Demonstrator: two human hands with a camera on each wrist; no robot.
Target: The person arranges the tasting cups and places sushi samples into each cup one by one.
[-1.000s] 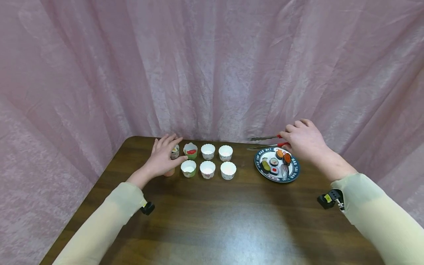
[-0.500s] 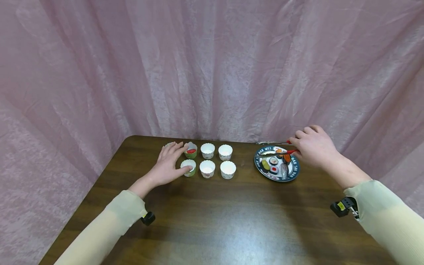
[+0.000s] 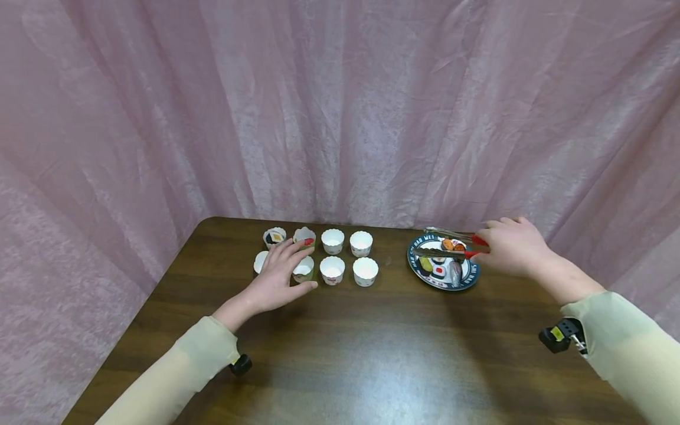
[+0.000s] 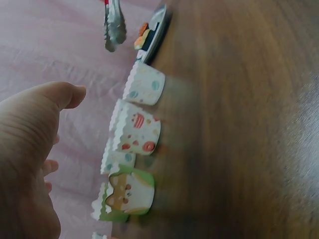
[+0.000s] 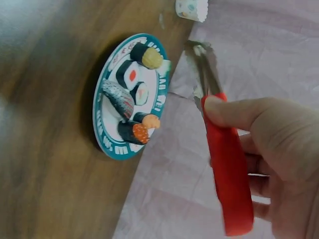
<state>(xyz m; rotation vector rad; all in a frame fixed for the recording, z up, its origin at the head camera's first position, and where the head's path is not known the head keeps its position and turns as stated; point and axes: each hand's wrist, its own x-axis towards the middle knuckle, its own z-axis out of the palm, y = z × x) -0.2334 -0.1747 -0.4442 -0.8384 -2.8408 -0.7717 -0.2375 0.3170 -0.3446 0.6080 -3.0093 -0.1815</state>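
Note:
My right hand (image 3: pixel 515 245) grips red-handled metal tongs (image 5: pixel 227 164), whose parted tips stand above the plate (image 5: pixel 118 153). On that blue-rimmed plate lie several toy sushi pieces, among them an orange-topped roll (image 5: pixel 133 132), a silvery fish piece (image 5: pixel 118 98) and a yellow-topped roll (image 5: pixel 149 56). My left hand (image 3: pixel 273 283), fingers spread and holding nothing, hovers over the left end of two rows of paper cups. It partly hides a green cup with an animal face (image 4: pixel 134 194). A back-row cup (image 3: pixel 274 237) contains a black, white and yellow piece; its neighbour (image 3: pixel 304 236) contains something red.
More white paper cups (image 3: pixel 333 270) stand in two rows between the hands. The brown wooden table (image 3: pixel 345 354) reaches to a pink curtain (image 3: pixel 340 118) hanging close behind its far edge.
My left hand has drawn back toward me and slightly right, uncovering the far-left back cup. My right hand has moved right and nearer, bringing the tongs over the plate.

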